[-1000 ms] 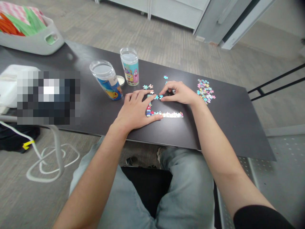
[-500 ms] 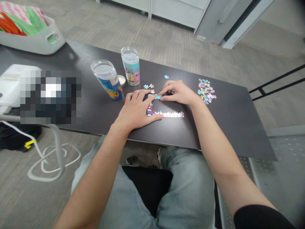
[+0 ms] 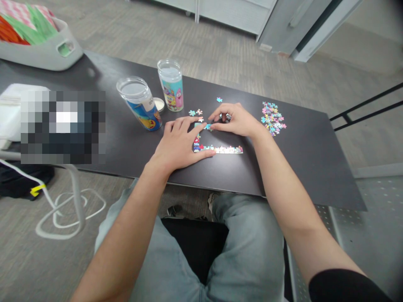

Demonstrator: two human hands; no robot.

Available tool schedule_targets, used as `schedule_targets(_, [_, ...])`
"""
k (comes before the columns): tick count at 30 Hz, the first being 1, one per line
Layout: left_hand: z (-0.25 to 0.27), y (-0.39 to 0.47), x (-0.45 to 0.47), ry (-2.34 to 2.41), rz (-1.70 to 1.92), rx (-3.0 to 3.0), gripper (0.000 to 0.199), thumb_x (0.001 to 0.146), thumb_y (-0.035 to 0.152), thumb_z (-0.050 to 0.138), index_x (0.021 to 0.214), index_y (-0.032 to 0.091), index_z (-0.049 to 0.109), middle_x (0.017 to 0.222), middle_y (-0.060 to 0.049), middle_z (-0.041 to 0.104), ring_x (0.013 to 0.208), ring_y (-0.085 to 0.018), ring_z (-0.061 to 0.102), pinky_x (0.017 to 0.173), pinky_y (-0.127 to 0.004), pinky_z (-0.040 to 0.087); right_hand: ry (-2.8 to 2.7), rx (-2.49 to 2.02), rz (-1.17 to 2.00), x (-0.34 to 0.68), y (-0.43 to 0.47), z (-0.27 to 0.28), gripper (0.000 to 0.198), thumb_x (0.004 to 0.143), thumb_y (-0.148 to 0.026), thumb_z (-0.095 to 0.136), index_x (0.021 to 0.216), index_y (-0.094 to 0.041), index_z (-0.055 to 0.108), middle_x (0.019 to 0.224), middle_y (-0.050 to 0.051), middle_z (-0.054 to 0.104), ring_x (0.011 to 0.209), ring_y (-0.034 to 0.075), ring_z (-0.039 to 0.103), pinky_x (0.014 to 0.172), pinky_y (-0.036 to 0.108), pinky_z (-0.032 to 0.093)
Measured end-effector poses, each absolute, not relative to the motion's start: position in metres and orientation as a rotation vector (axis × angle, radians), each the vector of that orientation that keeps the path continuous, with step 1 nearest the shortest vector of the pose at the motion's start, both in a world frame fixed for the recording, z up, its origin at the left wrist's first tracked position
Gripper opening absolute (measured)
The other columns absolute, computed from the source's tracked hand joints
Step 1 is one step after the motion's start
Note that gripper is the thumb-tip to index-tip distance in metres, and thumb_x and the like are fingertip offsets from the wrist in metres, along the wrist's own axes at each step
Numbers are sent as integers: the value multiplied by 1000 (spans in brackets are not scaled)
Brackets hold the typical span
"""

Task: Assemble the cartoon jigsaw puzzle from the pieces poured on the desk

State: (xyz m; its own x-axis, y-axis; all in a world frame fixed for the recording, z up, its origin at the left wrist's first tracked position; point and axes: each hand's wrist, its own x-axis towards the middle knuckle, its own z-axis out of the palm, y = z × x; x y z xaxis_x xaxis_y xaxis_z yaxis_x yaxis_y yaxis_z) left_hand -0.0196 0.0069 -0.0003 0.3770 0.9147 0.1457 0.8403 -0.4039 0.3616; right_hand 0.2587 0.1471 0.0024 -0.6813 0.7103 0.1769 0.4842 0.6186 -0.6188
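Spread flat, my left hand lies over the left side of a partly joined jigsaw puzzle, its thumb along the bottom strip. Its index fingertip touches the top row beside a blue puzzle piece. My right hand is curled at that same piece, thumb tip against it and index finger slightly above. Small pieces show partly beneath its fingers, but I cannot make out how they are held. Loose puzzle pieces lie just beyond my left hand, and a single blue piece lies farther back.
A pile of puzzle pieces lies to the right on the dark table. Two clear printed cups and a white lid stand at left. Farther left are a grey basket and a blurred-out object.
My right index finger has lifted slightly off the blue puzzle piece, while the thumb stays on it. My left hand keeps its place. The whole view has shifted a little.
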Motion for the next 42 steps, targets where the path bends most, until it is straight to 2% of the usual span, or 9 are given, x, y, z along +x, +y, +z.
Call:
schedule_targets(5, [0, 6, -20, 1568, 479, 2403, 96, 109, 81, 87, 188, 28, 66, 200, -20, 59, 184, -53, 50, 149, -74, 40, -2462, -920, 727, 257, 147, -1, 23, 104, -53, 94, 102, -30, 94, 108, 6, 88, 98, 29, 77, 97, 46, 56])
schedule_targets(13, [0, 6, -19, 1570, 485, 2399, 96, 110, 82, 84, 187, 28, 67, 200, -20, 59, 184, -53, 50, 149, -74, 41, -2376, -913, 661, 257, 149, -2, 16, 105, -46, 90, 101, -30, 92, 104, 4, 87, 92, 27, 73, 96, 47, 58])
schedule_targets(19, [1, 5, -19, 1563, 502, 2394, 94, 110, 80, 85, 188, 30, 67, 200, -19, 59, 184, -52, 51, 149, -74, 41, -2004, -1134, 426, 279, 165, -3, 7, 105, -36, 86, 104, -30, 83, 93, 2, 78, 82, 23, 63, 85, 45, 55])
schedule_targets(23, [1, 5, -19, 1564, 506, 2398, 94, 110, 80, 84, 188, 28, 67, 200, -19, 59, 184, -51, 51, 150, -72, 41, -1982, -1304, 268, 291, 173, -5, 7, 102, -33, 86, 101, -29, 80, 94, 3, 77, 82, 25, 66, 92, 50, 59])
schedule_targets(26, [1, 6, -20, 1559, 511, 2398, 93, 111, 80, 83, 187, 29, 67, 200, -19, 59, 184, -51, 50, 150, -72, 40, -2035, -1372, 219, 292, 172, -7, 6, 104, -34, 84, 106, -29, 84, 102, 7, 82, 90, 29, 73, 103, 57, 61])
schedule_targets(31, [0, 6, -21, 1547, 524, 2385, 93, 110, 82, 83, 186, 32, 68, 199, -18, 60, 182, -52, 50, 149, -74, 40, -2171, -1388, 241, 289, 168, -17, 33, 116, -40, 74, 143, -30, 91, 135, 15, 86, 113, 41, 80, 123, 76, 59])
schedule_targets(35, [1, 6, -20, 1546, 528, 2379, 90, 110, 82, 82, 186, 36, 68, 199, -17, 59, 182, -52, 50, 148, -75, 40, -2235, -1431, 213, 282, 165, -34, 45, 126, -57, 69, 158, -34, 90, 160, 22, 79, 151, 56, 68, 132, 90, 50])
schedule_targets(38, [1, 6, -20, 1548, 519, 2377, 90, 110, 81, 82, 186, 35, 68, 199, -17, 59, 182, -52, 50, 148, -75, 40, -2247, -1481, 203, 275, 162, -39, 51, 128, -64, 67, 162, -34, 89, 173, 24, 74, 157, 59, 62, 134, 94, 45])
schedule_targets(42, [1, 6, -20, 1542, 512, 2377, 91, 110, 82, 82, 186, 34, 68, 200, -18, 58, 183, -52, 49, 148, -76, 40, -2316, -1422, 269, 269, 155, -28, 46, 126, -59, 70, 161, -36, 88, 181, 19, 75, 162, 58, 59, 135, 90, 44])
